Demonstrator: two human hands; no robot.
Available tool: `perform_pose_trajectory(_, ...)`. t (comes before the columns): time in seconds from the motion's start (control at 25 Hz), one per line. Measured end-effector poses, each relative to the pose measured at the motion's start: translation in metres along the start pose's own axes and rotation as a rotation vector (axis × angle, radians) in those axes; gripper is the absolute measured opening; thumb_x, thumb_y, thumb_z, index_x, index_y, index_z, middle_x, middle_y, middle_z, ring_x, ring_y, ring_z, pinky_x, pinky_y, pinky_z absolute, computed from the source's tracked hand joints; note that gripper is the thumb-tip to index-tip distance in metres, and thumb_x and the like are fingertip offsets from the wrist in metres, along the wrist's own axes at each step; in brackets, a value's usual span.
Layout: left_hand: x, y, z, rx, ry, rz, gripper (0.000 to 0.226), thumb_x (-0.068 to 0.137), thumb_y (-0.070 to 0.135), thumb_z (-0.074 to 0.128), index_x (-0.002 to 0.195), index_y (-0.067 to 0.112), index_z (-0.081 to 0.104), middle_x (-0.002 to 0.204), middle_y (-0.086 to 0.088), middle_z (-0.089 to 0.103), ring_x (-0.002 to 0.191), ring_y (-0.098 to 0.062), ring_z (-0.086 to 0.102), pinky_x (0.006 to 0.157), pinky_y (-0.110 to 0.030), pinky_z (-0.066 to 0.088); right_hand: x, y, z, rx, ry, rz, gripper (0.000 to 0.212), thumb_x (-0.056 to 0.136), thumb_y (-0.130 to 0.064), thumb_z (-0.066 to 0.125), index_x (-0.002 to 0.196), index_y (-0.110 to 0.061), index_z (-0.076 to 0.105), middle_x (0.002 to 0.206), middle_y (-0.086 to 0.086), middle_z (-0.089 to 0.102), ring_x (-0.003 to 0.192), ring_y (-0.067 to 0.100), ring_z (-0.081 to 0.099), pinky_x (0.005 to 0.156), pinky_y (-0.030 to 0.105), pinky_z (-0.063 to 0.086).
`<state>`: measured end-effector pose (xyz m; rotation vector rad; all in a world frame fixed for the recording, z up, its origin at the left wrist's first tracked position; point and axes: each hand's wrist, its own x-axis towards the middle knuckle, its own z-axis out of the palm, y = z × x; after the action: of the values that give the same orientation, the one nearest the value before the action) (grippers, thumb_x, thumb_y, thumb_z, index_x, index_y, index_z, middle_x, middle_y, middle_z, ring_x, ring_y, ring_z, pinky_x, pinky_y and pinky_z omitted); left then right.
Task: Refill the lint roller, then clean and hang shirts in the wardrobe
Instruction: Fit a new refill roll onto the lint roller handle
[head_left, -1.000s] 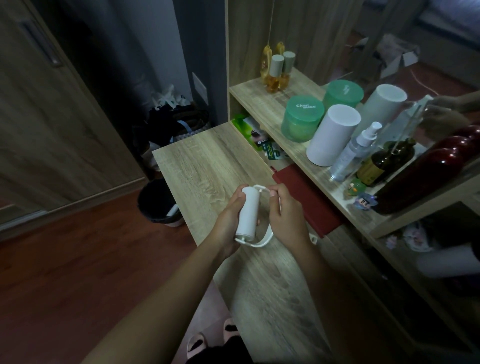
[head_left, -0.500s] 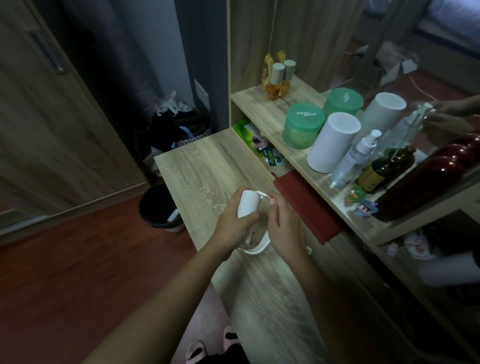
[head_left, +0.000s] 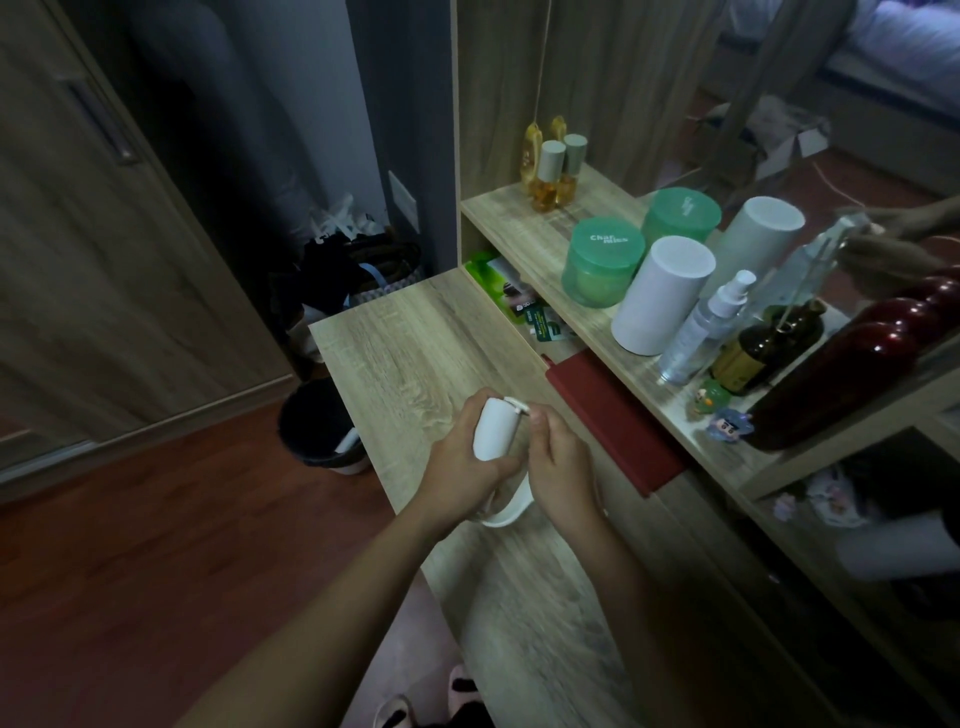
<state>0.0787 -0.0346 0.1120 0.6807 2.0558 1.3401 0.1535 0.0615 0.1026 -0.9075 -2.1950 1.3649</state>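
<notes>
Above the wooden desk I hold a white lint roller. My left hand grips its white roll from the left. My right hand pinches the roller's top end with the fingertips, and the white curved handle loops below both hands. The lower part of the roll is hidden by my fingers. A wooden wardrobe door stands at the left.
A black waste bin sits on the floor left of the desk. A red notebook lies to the right of my hands. The shelf holds green jars, a white cylinder, spray bottle and dark bottles.
My left hand has slid up and wrapped further round the roll, covering more of it. Both hands have shifted slightly away from me over the desk.
</notes>
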Motion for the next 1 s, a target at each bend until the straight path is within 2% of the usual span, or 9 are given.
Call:
perform_pose_trajectory(0.12,0.001,0.002,-0.005,0.036,-0.009,0.003,0.052,0.072,0.018,0.065,0.111,0.046,0.043,0.085,0.012,0.056,0.069,-0.008,0.056,0.058,-0.021,0.043,0.000,-0.001,0.002,0.017,-0.001,0.005,0.032,0.100,-0.020,0.035,0.116,-0.013,0.061,0.089,-0.008,0.061,0.078,0.005,0.056,0.064,0.010,0.038)
perform_pose_trajectory(0.2,0.000,0.004,-0.008,0.071,-0.013,0.024,0.052,0.072,0.021,0.065,0.112,0.045,0.042,0.084,0.012,0.057,0.067,-0.008,0.057,0.058,-0.022,0.045,0.000,0.000,0.003,0.025,-0.010,-0.015,0.031,0.099,-0.021,0.035,0.116,-0.015,0.061,0.082,-0.008,0.063,0.069,-0.001,0.055,0.061,0.013,0.039)
perform_pose_trajectory(0.28,-0.001,0.006,-0.010,0.080,0.000,0.039,0.051,0.068,0.027,0.062,0.110,0.047,0.041,0.081,0.010,0.059,0.061,-0.010,0.059,0.058,-0.029,0.051,0.003,0.000,0.000,0.019,-0.052,-0.062,0.030,0.099,-0.024,0.036,0.115,-0.017,0.061,0.073,0.000,0.063,0.061,0.001,0.053,0.057,0.019,0.039)
perform_pose_trajectory(0.32,-0.001,0.006,-0.012,0.103,0.009,0.045,0.051,0.067,0.029,0.060,0.109,0.049,0.039,0.080,0.008,0.060,0.060,-0.011,0.060,0.059,-0.031,0.052,0.005,0.000,-0.002,0.010,-0.086,-0.085,0.030,0.099,-0.026,0.037,0.114,-0.017,0.061,0.071,0.003,0.062,0.059,0.002,0.051,0.055,0.018,0.038)
perform_pose_trajectory(0.52,0.002,0.003,-0.015,0.220,0.003,0.070,0.055,0.067,0.030,0.057,0.116,0.047,0.038,0.080,0.002,0.063,0.057,-0.014,0.060,0.062,-0.039,0.055,0.011,0.001,-0.013,-0.023,-0.178,-0.192,0.030,0.099,-0.023,0.039,0.120,-0.019,0.058,0.078,-0.003,0.064,0.066,-0.003,0.056,0.057,0.009,0.036)
perform_pose_trajectory(0.68,0.001,0.004,-0.013,0.234,0.008,0.092,0.055,0.069,0.028,0.060,0.118,0.045,0.040,0.082,0.005,0.063,0.056,-0.011,0.060,0.060,-0.038,0.055,0.007,0.001,-0.010,-0.006,-0.150,-0.156,0.034,0.098,-0.028,0.037,0.120,-0.016,0.060,0.068,-0.010,0.056,0.062,-0.005,0.053,0.056,0.009,0.036)
perform_pose_trajectory(0.8,0.002,0.005,-0.011,0.265,-0.009,0.128,0.055,0.071,0.022,0.062,0.115,0.045,0.040,0.083,0.011,0.060,0.062,-0.007,0.058,0.057,-0.028,0.048,0.002,0.000,-0.004,0.041,-0.043,-0.105,0.044,0.091,-0.037,0.033,0.118,-0.015,0.061,0.081,-0.010,0.064,0.067,-0.005,0.056,0.060,0.007,0.038)
perform_pose_trajectory(0.88,0.002,0.006,-0.011,0.283,-0.021,0.143,0.055,0.071,0.022,0.061,0.116,0.045,0.039,0.080,0.013,0.058,0.060,-0.004,0.057,0.056,-0.025,0.046,-0.001,0.000,-0.001,0.060,-0.008,-0.086,0.042,0.093,-0.035,0.034,0.115,-0.015,0.063,0.084,-0.011,0.065,0.069,-0.007,0.056,0.061,0.007,0.038)
perform_pose_trajectory(1.0,0.001,0.007,-0.013,0.305,-0.036,0.160,0.055,0.069,0.027,0.056,0.117,0.044,0.037,0.077,0.013,0.057,0.057,-0.004,0.056,0.054,-0.023,0.045,0.000,-0.003,-0.001,0.089,-0.003,-0.022,0.031,0.099,-0.024,0.038,0.113,-0.014,0.063,0.074,-0.015,0.060,0.064,-0.008,0.055,0.059,0.009,0.037)
